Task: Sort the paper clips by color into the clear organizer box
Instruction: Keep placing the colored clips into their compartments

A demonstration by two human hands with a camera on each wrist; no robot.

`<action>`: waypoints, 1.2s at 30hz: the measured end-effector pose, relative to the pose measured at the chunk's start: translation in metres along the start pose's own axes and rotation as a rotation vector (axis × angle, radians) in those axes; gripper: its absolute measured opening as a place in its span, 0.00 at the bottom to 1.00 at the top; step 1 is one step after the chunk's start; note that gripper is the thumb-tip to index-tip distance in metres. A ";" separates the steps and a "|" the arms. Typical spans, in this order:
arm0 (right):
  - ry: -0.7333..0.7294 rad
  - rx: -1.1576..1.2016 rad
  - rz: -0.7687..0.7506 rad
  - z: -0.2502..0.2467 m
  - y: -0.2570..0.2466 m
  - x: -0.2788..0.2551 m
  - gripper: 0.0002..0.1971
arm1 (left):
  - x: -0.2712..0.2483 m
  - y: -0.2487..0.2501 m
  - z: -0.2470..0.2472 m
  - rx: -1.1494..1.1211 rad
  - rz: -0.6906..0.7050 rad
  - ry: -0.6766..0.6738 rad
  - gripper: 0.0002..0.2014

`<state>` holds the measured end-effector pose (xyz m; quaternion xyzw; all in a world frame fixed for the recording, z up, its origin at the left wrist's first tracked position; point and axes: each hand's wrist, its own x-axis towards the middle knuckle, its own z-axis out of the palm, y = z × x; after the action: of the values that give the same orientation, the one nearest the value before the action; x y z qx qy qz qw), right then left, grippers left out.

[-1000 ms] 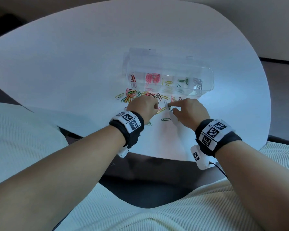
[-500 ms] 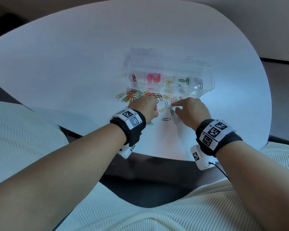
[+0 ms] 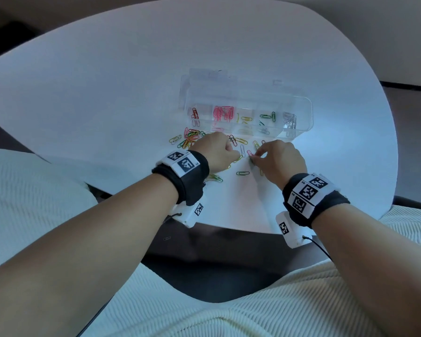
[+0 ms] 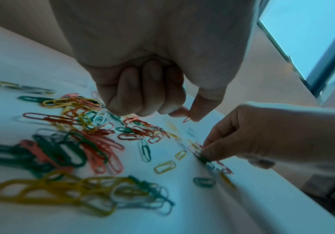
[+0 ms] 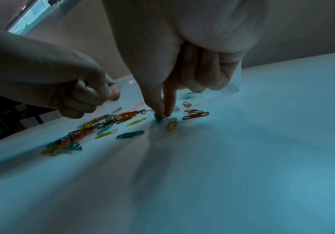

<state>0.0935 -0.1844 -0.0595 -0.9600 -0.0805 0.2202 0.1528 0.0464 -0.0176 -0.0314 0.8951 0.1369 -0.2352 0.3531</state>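
The clear organizer box [image 3: 299,103] lies open on the white table, its compartments holding red, pink, yellow, green and silver clips. A loose pile of mixed paper clips [image 3: 192,138] lies just in front of it. My left hand [image 4: 189,114] hovers over the pile with its fingers curled. Its thumb and index tips meet over a small reddish paper clip [image 4: 186,119]. My right hand [image 5: 162,116] pinches a green paper clip [image 5: 158,119] against the table with thumb and index. A silver clip [image 3: 242,150] and a pink clip [image 3: 249,153] lie between the hands.
A lone green clip [image 3: 242,173] and a yellow clip [image 5: 171,124] lie near my right hand. Some red clips [image 5: 195,114] lie to its right. The table's [image 3: 107,81] front edge runs just under both wrists. One clip [image 3: 167,238] lies on the dark floor below.
My right hand's index finger, stretched out half a second ago, has curled back to meet the thumb on the green clip. The left hand has hardly moved.
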 end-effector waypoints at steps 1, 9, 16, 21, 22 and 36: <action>-0.015 0.017 0.009 -0.001 -0.001 0.000 0.09 | -0.002 0.003 -0.004 -0.053 0.020 -0.010 0.10; -0.111 0.170 0.052 -0.012 -0.004 -0.002 0.11 | -0.013 0.007 -0.009 -0.613 -0.114 -0.265 0.13; -0.334 0.950 0.192 -0.045 -0.026 -0.013 0.12 | -0.014 0.011 -0.019 -1.120 -0.074 -0.210 0.09; -0.444 1.279 0.178 -0.060 -0.040 -0.015 0.13 | -0.009 0.015 -0.034 -1.089 -0.163 -0.111 0.11; -0.433 1.335 0.188 -0.063 -0.043 -0.014 0.12 | -0.008 0.017 -0.038 -0.998 -0.201 -0.077 0.11; -0.237 1.741 0.464 -0.068 -0.105 0.001 0.16 | 0.002 0.013 -0.071 -1.284 -0.293 0.099 0.07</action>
<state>0.1153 -0.1035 0.0331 -0.4682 0.2943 0.3257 0.7669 0.0767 0.0223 0.0205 0.4888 0.3863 -0.1109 0.7743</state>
